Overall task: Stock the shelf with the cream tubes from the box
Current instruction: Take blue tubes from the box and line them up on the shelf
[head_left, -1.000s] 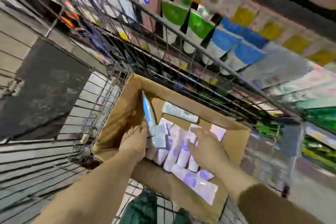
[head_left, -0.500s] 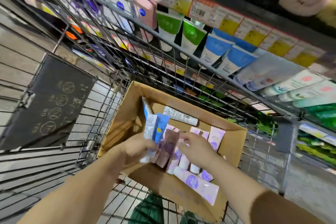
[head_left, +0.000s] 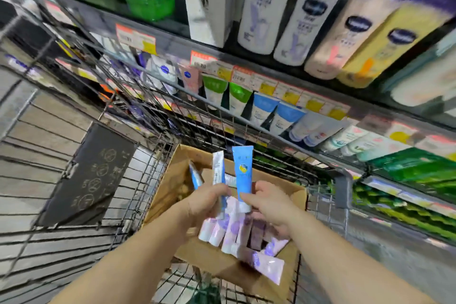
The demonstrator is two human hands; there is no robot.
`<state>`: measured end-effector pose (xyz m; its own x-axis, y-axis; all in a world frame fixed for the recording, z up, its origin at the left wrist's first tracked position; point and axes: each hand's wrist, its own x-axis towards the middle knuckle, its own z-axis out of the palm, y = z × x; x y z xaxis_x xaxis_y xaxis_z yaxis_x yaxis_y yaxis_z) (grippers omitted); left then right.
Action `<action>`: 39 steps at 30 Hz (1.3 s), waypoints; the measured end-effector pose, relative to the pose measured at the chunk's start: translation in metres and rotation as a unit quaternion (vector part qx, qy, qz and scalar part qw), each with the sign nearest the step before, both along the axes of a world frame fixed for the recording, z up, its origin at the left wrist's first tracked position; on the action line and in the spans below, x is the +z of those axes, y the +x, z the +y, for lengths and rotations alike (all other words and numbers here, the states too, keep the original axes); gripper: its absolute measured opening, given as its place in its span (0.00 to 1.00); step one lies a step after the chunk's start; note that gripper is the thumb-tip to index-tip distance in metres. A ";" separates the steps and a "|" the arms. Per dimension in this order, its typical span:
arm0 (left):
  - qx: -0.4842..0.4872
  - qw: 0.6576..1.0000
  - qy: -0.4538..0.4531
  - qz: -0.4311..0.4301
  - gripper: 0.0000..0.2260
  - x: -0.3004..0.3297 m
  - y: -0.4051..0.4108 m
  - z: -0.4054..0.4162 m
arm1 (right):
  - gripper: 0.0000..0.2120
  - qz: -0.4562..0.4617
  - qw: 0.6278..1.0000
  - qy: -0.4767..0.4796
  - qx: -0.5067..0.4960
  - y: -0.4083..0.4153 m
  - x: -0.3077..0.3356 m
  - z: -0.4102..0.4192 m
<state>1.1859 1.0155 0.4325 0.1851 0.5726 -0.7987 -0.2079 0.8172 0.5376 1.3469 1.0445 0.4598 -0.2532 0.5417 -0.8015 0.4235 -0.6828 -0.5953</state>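
We cannot read the blurred shelf labels, and our hands hide part of the brown cardboard box [head_left: 170, 187] in the wire trolley [head_left: 138, 180]. Our left hand [head_left: 204, 201] grips a white-and-blue cream tube [head_left: 218, 173] upright; our right hand [head_left: 269, 202] pinches a blue cream tube [head_left: 243, 170] near its cap, upright too. Both forearms reach forward above the lilac tubes [head_left: 232, 229] lying in the box.
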 end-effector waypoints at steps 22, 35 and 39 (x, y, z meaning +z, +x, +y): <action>-0.128 0.940 0.314 -0.025 0.02 0.249 0.378 0.005 | 0.05 0.118 0.925 0.260 -0.251 0.412 0.216 -0.071; -0.238 0.868 0.432 -0.064 0.09 0.361 0.672 -0.005 | 0.10 0.073 0.845 0.374 -0.375 0.694 0.303 -0.145; -0.241 0.848 0.470 -0.053 0.09 0.379 0.730 0.014 | 0.11 0.042 0.833 0.396 -0.383 0.745 0.314 -0.137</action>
<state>1.9156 1.0299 0.8120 0.6207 0.7840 0.0038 -0.0598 0.0425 0.9973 2.0916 0.9073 0.7736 0.3733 0.9209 -0.1122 -0.0217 -0.1123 -0.9934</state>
